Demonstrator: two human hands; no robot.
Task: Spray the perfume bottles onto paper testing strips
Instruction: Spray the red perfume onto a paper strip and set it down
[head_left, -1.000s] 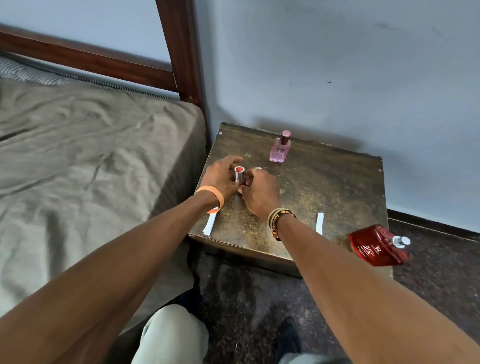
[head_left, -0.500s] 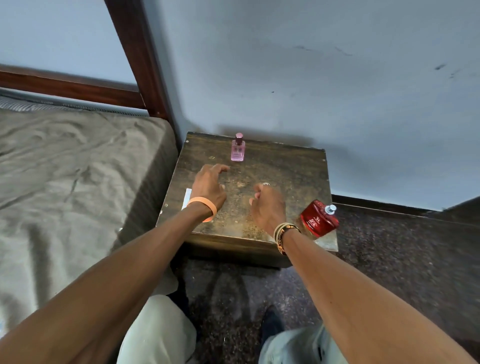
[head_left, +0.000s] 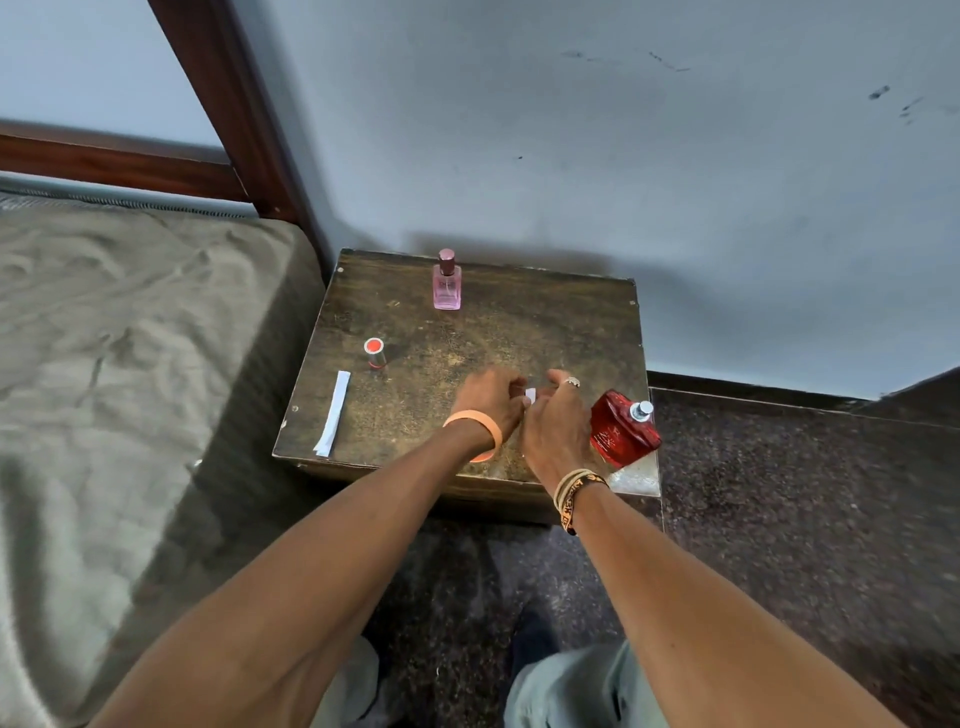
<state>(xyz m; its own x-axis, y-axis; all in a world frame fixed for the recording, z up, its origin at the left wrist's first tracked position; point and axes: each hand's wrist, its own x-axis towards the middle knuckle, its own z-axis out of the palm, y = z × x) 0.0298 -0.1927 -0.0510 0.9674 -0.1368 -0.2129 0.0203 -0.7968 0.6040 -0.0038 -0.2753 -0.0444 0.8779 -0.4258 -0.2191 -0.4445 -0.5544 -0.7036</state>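
Observation:
On the dark wooden side table (head_left: 545, 332) my left hand (head_left: 485, 397) and my right hand (head_left: 558, 423) meet near the front right. A short end of a white paper strip (head_left: 530, 396) shows between their fingertips, and both hands appear to pinch it; the rest of it is hidden. A red perfume bottle (head_left: 621, 431) with a silver nozzle stands tilted just right of my right hand, at the table's front right corner. A small red-topped bottle (head_left: 374, 353) stands at the left. A pink bottle (head_left: 447, 286) stands at the back. A second strip (head_left: 333, 413) lies along the left edge.
A bed with a grey-brown sheet (head_left: 130, 364) and a dark wooden post (head_left: 234, 109) sits against the table's left side. A grey wall (head_left: 623, 156) rises behind the table. Dark speckled floor (head_left: 805, 519) lies right and in front, with my knees below.
Both hands left the small red-topped bottle, which now stands alone at the left. They moved right and came together over the strip beside the red bottle. The camera view shifted.

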